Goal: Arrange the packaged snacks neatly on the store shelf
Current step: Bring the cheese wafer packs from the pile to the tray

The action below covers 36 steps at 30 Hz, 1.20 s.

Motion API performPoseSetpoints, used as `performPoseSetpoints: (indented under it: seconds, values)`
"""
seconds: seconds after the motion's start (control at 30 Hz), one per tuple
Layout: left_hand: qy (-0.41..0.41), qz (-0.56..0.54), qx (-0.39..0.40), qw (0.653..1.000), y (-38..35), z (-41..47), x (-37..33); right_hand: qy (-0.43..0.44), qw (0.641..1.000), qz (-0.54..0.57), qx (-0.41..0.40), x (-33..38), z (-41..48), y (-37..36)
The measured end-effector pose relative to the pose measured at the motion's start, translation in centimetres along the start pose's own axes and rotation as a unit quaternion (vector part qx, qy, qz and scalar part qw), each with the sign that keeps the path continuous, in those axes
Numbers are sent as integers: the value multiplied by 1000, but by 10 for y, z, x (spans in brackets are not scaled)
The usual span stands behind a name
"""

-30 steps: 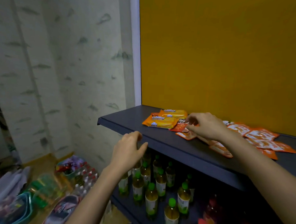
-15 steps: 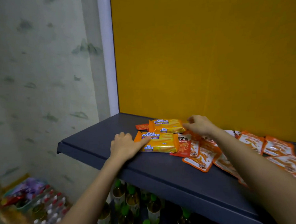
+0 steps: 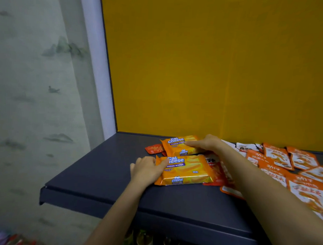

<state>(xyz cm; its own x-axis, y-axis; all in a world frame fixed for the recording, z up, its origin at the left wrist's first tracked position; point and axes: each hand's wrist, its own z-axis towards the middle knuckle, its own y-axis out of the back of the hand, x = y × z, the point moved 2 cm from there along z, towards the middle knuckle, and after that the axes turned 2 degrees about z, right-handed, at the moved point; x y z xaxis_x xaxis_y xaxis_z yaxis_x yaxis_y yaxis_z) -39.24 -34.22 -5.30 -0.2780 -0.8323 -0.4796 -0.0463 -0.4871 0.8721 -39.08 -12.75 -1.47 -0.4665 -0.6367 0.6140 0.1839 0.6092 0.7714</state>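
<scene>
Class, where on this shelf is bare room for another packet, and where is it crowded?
Bare: the shelf left of the left hand, and its front strip before the near wafer pack. Crowded: right side, overlapping orange sachets.

Noted: left grip (image 3: 146,170), a bare hand, wrist uncovered; left forearm (image 3: 117,212) bare down to the frame's bottom edge, slim, smooth. Also right grip (image 3: 207,144), a bare hand, knuckles plain to see; right forearm (image 3: 264,190) bare to the frame's edge, broader close to the lens. Nails and finer marks too blurred to tell.
</scene>
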Motion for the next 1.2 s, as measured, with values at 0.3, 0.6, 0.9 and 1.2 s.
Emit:
performPoseSetpoints:
  seconds: [0.3, 0.6, 0.9, 1.2]
  values:
    - [-58, -197, -26, 978, 4, -3, 2, -10, 991, 134, 4, 20, -18, -2]
    - [76, -539, 129, 829, 14, -5, -1, 46, 944, 307, -111, 17, -44, 25]
    - [62, -527, 148, 834, 10, 2, -7, 45, 878, 425, -216, -59, -119, 66]
    - [-11, -599, 168, 783, 33, -12, -58, -6, 841, 454, -295, -167, -211, 111]
